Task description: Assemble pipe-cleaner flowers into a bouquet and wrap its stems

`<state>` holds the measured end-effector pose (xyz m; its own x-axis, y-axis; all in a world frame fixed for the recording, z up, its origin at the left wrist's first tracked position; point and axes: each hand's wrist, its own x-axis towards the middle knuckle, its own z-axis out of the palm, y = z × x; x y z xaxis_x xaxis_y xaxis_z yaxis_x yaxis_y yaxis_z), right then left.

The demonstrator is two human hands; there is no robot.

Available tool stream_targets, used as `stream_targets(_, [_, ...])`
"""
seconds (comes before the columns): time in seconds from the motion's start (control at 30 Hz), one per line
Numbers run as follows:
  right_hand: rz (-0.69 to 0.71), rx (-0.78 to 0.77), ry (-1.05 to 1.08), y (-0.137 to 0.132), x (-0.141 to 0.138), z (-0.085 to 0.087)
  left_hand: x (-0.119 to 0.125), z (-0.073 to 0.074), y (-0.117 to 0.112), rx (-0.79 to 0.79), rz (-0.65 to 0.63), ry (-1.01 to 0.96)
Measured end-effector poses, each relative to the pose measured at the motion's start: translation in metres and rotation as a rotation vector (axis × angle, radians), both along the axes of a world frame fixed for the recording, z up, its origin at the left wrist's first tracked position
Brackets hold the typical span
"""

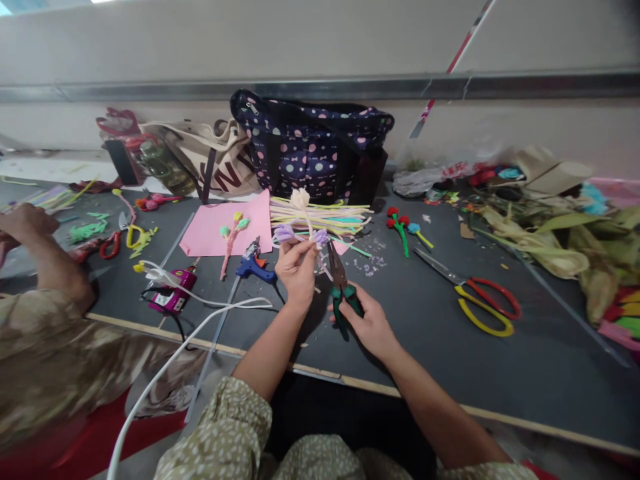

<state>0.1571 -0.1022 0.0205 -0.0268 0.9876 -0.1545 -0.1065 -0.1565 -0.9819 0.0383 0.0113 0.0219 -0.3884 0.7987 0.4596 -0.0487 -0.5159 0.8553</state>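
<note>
Between its fingertips my left hand (296, 270) pinches a pipe-cleaner flower (301, 200) with a cream bloom on top and purple blooms lower down. My right hand (373, 323) is closed around the green handles of a pair of pliers (339, 273). The pliers' jaws point up beside the purple bloom on the right; whether they touch the stem I cannot tell. Just left of my left hand lies a blue glue gun (255, 267). Behind it, a pink pipe-cleaner sprig (234, 240) with green and yellow tips rests on a pink sheet (203, 230).
Loose pipe cleaners (325, 219) lie behind my hands. Scissors (470, 290) with red and yellow handles sit at right, near a red-flowered sprig (399, 227). A white cable (200, 330) crosses the table edge. Bags (310, 147) stand at the back. A co-worker's arm (55, 253) is at left.
</note>
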Motion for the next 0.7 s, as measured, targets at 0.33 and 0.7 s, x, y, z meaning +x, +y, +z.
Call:
stream_targets(0.33, [0.269,-0.117,0.481,-0.003,0.016,0.003,0.001,0.008,0.007,-0.248,-0.342,-0.444])
stream_targets(0.7, [0.349,-0.154,0.425,-0.003,0.016,0.004,0.001,0.008,0.007,-0.227,-0.324,-0.445])
